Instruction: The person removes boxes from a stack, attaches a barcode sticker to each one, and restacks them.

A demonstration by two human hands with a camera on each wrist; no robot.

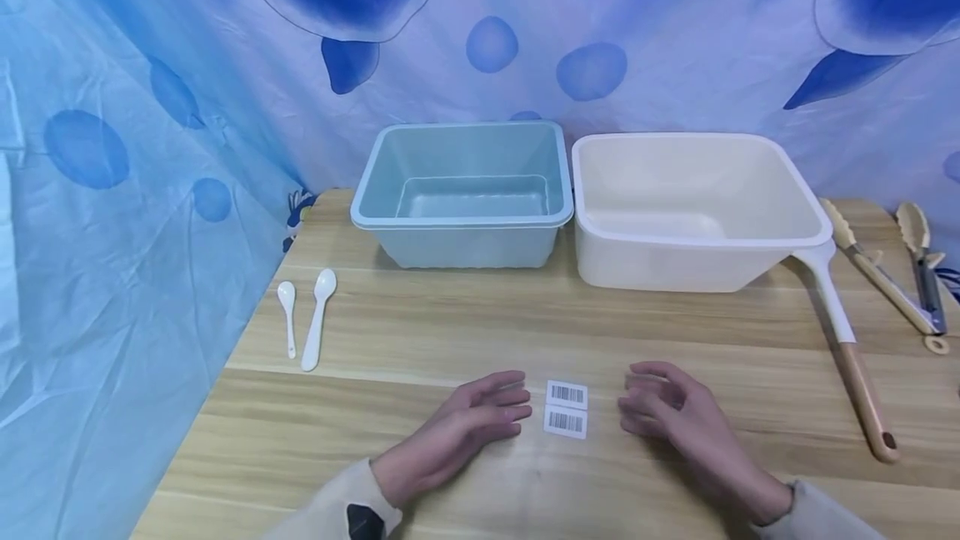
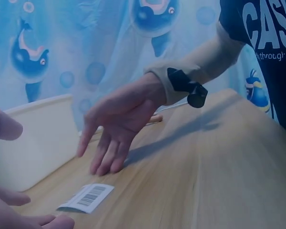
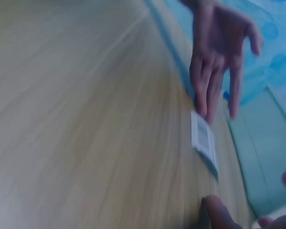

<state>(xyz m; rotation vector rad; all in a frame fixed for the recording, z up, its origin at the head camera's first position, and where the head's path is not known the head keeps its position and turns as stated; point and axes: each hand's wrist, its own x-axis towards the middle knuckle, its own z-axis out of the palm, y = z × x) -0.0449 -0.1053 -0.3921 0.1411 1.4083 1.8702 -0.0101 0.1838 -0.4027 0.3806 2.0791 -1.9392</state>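
Observation:
Two white barcode labels [image 1: 566, 408] lie one above the other on the wooden table, between the hands. My left hand [image 1: 474, 423] is just left of them, fingers spread and relaxed, palm turned inward. To their right is my right hand [image 1: 671, 411], its fingers loosely bent and holding nothing. In the left wrist view the right hand [image 2: 121, 126] hangs behind the label [image 2: 88, 198], palm showing. The right wrist view shows the left hand [image 3: 219, 57] with its fingers pointing down near the label [image 3: 203, 138].
Behind the labels stand a light blue bin [image 1: 465, 244] and a white bin [image 1: 667, 265]. Two white spoons [image 1: 318, 319] [image 1: 288, 319] lie at the left. A wooden-handled utensil [image 1: 855, 382] leans by the white bin, with tongs [image 1: 885, 277] farther right. A whale-print curtain [image 1: 525, 40] hangs behind.

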